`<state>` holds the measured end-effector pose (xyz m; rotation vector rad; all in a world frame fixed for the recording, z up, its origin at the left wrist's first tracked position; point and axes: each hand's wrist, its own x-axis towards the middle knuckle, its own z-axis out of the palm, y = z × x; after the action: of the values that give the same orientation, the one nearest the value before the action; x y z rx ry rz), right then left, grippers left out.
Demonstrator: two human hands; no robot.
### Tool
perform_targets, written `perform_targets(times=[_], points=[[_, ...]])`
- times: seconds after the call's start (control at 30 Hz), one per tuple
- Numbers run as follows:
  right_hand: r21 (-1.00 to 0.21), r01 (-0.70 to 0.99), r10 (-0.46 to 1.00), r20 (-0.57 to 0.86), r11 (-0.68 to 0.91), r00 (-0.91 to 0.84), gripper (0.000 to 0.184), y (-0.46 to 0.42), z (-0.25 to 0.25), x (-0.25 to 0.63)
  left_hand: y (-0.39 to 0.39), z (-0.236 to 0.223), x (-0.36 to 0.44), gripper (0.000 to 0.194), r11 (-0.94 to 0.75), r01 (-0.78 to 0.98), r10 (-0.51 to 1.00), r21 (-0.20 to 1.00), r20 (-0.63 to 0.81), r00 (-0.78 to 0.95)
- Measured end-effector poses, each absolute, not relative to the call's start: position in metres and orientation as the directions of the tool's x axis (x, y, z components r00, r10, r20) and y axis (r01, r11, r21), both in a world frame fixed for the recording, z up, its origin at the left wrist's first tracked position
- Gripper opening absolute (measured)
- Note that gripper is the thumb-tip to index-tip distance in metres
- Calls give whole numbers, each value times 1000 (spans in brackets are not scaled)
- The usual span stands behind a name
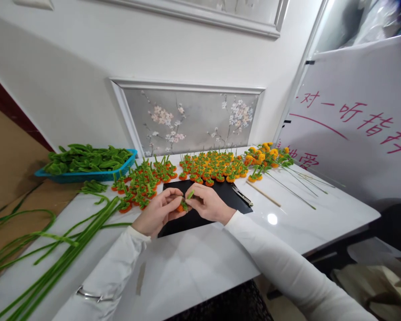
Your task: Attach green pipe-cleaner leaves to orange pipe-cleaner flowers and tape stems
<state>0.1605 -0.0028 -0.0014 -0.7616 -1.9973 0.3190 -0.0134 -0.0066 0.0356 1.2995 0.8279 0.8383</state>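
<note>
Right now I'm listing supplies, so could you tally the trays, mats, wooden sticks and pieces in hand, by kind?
Blue tray: 1
Black mat: 1
Wooden stick: 1
Orange-and-green piece, held between the left hand and right hand: 1
Total: 4

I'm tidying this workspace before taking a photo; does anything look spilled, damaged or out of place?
Nothing looks spilled or damaged. Mildly untidy: at the left, some of the long green stems loop loosely past the edge of the white table onto a brown surface, while others lie bundled.
</note>
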Motion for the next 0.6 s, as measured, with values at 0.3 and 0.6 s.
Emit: perform_targets(times=[0.3, 0.6], points=[[-583, 325, 667, 667, 745, -331, 12, -4, 0, 158, -6, 30, -9, 24, 91, -63, 915, 994, -58, 399], [-596, 440, 736, 604, 672, -307, 10, -1, -4, 160, -7, 25, -6, 12, -481, 278, 848, 832, 361, 388]])
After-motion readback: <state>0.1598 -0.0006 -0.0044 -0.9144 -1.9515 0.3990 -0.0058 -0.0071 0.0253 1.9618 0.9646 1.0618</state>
